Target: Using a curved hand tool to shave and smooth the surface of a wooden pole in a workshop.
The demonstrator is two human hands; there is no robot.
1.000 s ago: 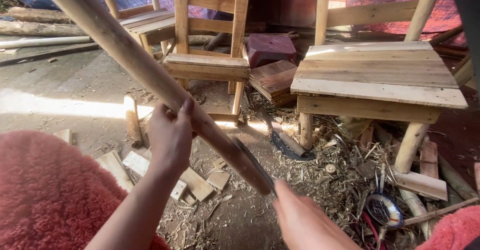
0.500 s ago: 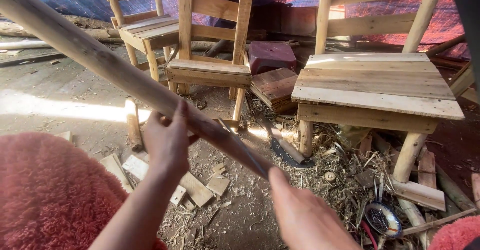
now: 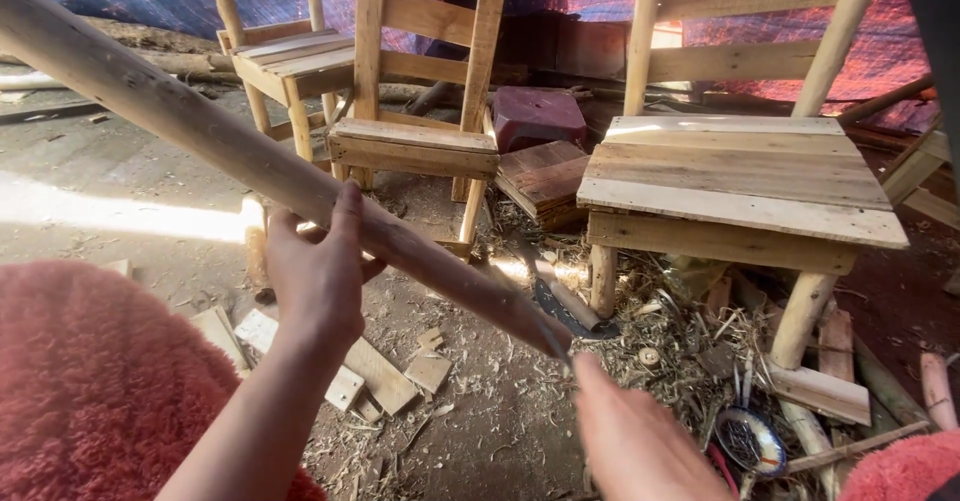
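Round wooden pole (image 3: 230, 146), held slanting above a chip-strewn floor.
Judged stiff, rough, fairly heavy; left hand (image 3: 320, 271) wrapped round mid-shaft; right hand (image 3: 630, 436) near the lower end, grip cannot be told.

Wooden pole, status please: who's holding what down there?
Left hand grips wooden pole. Right hand at its lower tip. Chair close beyond.

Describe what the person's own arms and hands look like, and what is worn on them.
Both hands are bare: no gloves, rings, watch or bands show on the left hand or the right hand. The left forearm is uncovered along its visible length, with no sleeve on it. Fuzzy red-pink fabric fills the lower left corner, with more at the lower right.
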